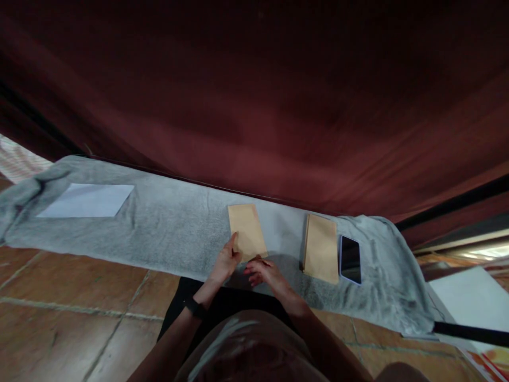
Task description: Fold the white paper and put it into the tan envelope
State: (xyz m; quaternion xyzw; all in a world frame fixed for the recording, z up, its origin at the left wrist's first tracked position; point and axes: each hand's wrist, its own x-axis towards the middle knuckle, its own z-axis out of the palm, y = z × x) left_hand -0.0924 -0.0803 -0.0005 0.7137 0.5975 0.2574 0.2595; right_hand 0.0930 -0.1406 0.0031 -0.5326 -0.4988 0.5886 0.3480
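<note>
A tan paper envelope (248, 229) lies on the grey cloth in front of me. My left hand (229, 259) is at its lower left corner, the index finger stretched out on the paper and the other fingers curled by the edge. Just below the lower right corner is my right hand (260, 269), fingers apart and slightly bent, with nothing visible in it. To the right lies a stack of similar tan envelopes (321, 248), beside a dark-screened phone (350, 259) with a pale edge.
The grey cloth (170, 223) covers a long narrow surface with a white paper sheet (89, 200) at its left. Behind it hangs a dark red curtain (254, 132). A white board (473, 302) is at the far right, and tiled floor (91, 297) shows below.
</note>
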